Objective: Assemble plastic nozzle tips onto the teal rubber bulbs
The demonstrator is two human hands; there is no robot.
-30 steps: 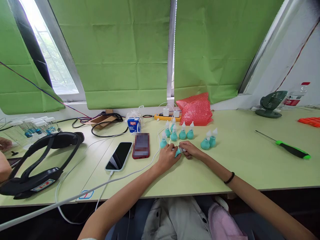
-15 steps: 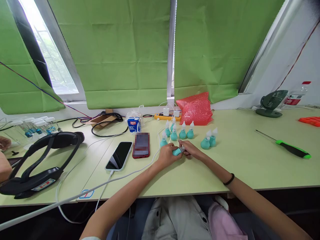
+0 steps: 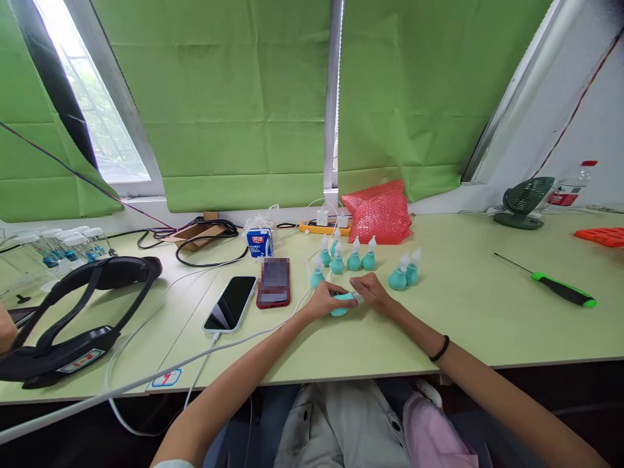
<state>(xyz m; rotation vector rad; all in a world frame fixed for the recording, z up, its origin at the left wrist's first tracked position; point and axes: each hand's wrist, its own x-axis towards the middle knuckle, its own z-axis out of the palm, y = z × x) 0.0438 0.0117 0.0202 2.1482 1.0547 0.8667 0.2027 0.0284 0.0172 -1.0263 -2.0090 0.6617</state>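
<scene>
My left hand (image 3: 325, 301) is closed round a teal nasal aspirator bulb (image 3: 340, 312), which lies tilted on its side with its clear tip pointing right. My right hand (image 3: 372, 292) is closed at that tip, its fingers curled over the end and hiding part of it. Just beyond my hands stand several more teal bulbs (image 3: 353, 261) with clear pointed tips, upright on the table. A pair of the same bulbs (image 3: 398, 280) stands to the right of my right hand. One bulb (image 3: 317, 276) is close behind my left hand.
Two phones lie left of my hands, one white-edged (image 3: 230, 304) and one red-cased (image 3: 273, 283). A white cable (image 3: 253, 335) crosses by my left forearm. Behind are a blue drink carton (image 3: 260, 243) and red bubble wrap (image 3: 380, 214). A screwdriver (image 3: 560, 288) lies right, a black headset (image 3: 88, 325) left.
My left hand's grip on the bulb has shifted, and more of the teal body shows. The right hand has moved slightly, its fingers more curled. The other person's hand at far left has mostly left view.
</scene>
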